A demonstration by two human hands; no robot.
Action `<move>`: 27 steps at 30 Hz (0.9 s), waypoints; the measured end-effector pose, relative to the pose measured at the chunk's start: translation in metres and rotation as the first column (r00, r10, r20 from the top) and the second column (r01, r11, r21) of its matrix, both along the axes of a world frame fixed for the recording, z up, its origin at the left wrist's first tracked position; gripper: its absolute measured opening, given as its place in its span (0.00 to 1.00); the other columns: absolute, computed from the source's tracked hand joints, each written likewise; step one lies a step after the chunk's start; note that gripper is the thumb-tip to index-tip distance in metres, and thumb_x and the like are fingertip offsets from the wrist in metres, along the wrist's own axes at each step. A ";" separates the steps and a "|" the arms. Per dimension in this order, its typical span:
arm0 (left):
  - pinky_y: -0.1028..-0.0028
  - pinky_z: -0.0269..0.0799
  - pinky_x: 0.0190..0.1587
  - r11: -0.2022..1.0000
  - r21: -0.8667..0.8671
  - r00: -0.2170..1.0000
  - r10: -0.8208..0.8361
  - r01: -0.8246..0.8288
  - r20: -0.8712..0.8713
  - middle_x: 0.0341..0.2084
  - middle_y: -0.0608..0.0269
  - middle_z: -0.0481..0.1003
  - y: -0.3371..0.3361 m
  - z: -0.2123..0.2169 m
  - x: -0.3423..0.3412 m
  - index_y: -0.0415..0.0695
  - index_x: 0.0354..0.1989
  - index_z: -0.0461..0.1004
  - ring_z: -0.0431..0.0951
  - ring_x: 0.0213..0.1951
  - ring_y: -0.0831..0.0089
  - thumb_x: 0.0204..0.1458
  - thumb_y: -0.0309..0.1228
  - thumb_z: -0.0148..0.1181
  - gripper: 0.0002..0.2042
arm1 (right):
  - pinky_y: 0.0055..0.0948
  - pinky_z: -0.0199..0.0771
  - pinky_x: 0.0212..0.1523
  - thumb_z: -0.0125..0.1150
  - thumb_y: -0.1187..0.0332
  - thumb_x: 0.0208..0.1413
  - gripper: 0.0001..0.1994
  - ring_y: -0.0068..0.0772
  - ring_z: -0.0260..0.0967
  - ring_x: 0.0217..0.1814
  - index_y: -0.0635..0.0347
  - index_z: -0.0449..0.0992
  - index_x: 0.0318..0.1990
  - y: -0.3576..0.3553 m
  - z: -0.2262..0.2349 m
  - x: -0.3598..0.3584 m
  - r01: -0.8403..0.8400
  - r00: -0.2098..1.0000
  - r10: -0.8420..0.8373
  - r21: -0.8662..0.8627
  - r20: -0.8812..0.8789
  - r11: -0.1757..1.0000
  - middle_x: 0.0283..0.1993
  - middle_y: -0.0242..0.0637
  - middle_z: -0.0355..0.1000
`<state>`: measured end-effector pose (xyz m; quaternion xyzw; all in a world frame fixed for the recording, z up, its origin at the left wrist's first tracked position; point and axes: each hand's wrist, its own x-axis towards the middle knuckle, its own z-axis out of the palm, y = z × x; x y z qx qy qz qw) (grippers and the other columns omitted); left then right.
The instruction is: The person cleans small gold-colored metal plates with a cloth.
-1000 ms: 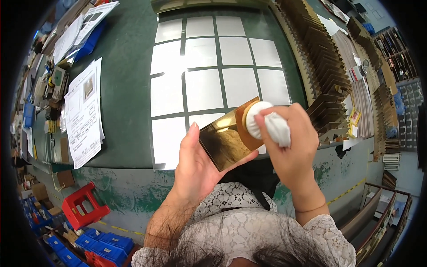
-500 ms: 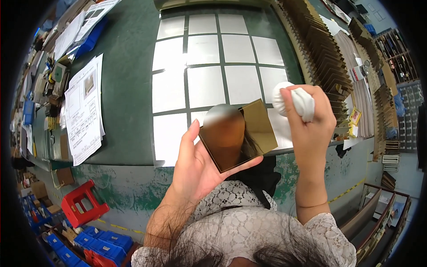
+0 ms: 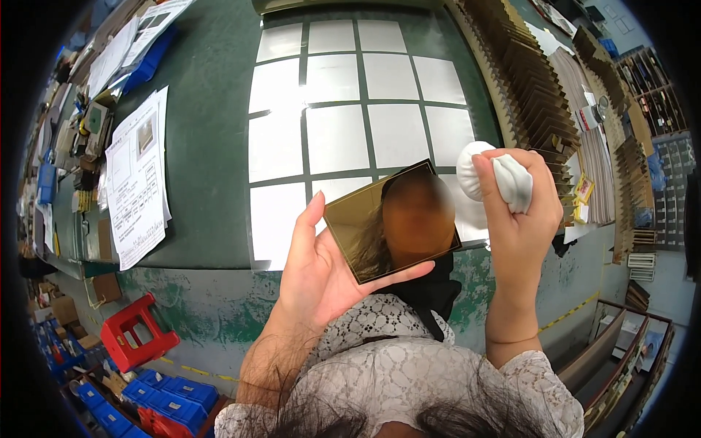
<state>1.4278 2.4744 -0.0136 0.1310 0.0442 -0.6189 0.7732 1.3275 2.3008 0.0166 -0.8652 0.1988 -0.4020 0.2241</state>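
Observation:
My left hand (image 3: 314, 281) holds a glossy gold-brown mirror plate (image 3: 358, 233) by its edges, the thumb at its left edge and the fingers beneath it. The plate is rectangular with a thin dark border, and a reflection covers much of it. To the right of the plate and apart from it, my right hand (image 3: 522, 208) is closed on a bunched white cloth (image 3: 511, 179), its rounded end pointing left. Beyond the plate, several white rectangular sheets (image 3: 332, 139) lie in rows on the green tabletop (image 3: 208, 146).
Printed papers (image 3: 139, 182) lie on the left of the table. A zigzag brown cardboard rack (image 3: 522, 95) runs along the right, beside stacked boards (image 3: 584, 160). A red stool (image 3: 139, 332) and blue bins (image 3: 171, 398) stand on the floor at lower left.
The mirror plate has tilted in my left hand, so its reflection has shifted to the right. My right hand with the white cloth has moved slightly right and toward me.

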 end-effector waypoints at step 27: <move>0.43 0.67 0.54 0.996 0.085 0.973 -0.050 0.032 0.225 0.61 0.48 0.60 0.013 0.003 0.005 0.37 0.65 0.51 0.65 0.60 0.50 0.65 0.48 0.23 0.30 | 0.19 0.65 0.36 0.59 0.73 0.53 0.05 0.16 0.63 0.34 0.65 0.74 0.34 -0.016 0.015 -0.015 -0.362 0.782 0.618 0.743 -0.087 0.563 0.30 0.28 0.70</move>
